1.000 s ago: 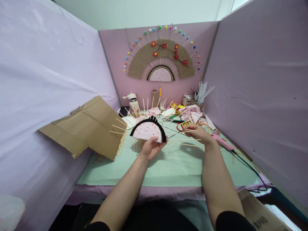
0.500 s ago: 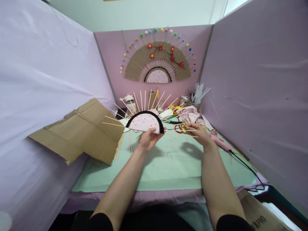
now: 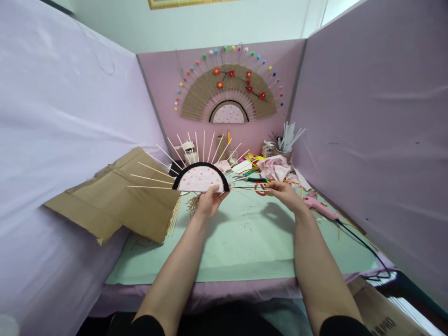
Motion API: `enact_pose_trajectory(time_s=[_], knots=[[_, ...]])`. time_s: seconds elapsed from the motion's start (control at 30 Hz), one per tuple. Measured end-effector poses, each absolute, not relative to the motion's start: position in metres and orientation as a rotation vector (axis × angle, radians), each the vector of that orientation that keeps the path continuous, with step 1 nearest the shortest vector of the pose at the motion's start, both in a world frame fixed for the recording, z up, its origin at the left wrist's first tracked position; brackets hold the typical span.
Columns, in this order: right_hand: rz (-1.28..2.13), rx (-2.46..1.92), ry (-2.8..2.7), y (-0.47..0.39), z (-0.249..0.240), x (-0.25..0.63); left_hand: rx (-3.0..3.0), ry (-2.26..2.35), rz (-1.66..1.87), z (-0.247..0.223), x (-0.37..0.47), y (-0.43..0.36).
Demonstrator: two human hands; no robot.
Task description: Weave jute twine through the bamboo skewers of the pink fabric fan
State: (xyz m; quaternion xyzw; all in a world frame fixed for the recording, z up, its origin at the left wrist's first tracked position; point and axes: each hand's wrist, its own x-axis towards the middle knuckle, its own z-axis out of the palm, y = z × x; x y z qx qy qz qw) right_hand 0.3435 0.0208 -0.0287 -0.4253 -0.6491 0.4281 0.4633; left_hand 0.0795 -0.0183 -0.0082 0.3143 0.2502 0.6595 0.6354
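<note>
A half-round fan piece (image 3: pixel 199 179) in white fabric with pink dots is held up above the table. A black band (image 3: pixel 200 164) edges its curve, and several thin wooden sticks (image 3: pixel 204 147) radiate from it. My left hand (image 3: pixel 210 201) grips its lower right corner, thumb on the front. Off to the right, my right hand (image 3: pixel 283 192) is closed in a pinch. A thin black strand (image 3: pixel 249 188) runs from the fan's right end to those fingertips, alongside the lowest right sticks. Whether the fingers also touch a stick tip is too small to tell.
A finished cardboard fan (image 3: pixel 199 88) with pom-poms and red flowers hangs on the back panel. Folded cardboard (image 3: pixel 119 191) leans at left. Green-handled pliers (image 3: pixel 257 179), red-handled scissors (image 3: pixel 259 188) and crumpled pink fabric (image 3: pixel 275 167) lie behind; a pink glue gun (image 3: pixel 322 207) sits right.
My left hand has shifted the fan piece to the left and turned it slightly. My right hand has stayed at nearly the same place, its fingers still pinched, so the hands are farther apart.
</note>
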Motion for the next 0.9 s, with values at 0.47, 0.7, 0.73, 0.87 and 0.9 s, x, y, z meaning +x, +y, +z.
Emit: enact_pose_trajectory(time_s=[0.47, 0.7, 0.73, 0.87, 0.9], knots=[[1.088, -1.177, -1.844, 0.026, -0.034, 0.345, 0.729, 0.568, 1.457, -0.022, 0.076, -0.029], [1.011, -1.157, -1.868, 0.021, -0.03, 0.33, 0.775, 0.478, 1.406, -0.01, 0.085, -0.04], [1.025, -1.104, -1.855, 0.018, -0.028, 0.324, 0.77, 0.487, 1.43, -0.009, 0.089, -0.04], [1.259, -0.752, -1.9, 0.004, -0.026, 0.297, 0.71, 0.61, 1.626, -0.012, 0.105, -0.038], [1.329, -0.664, -1.89, 0.001, -0.026, 0.29, 0.699, 0.643, 1.667, -0.014, 0.108, -0.036]])
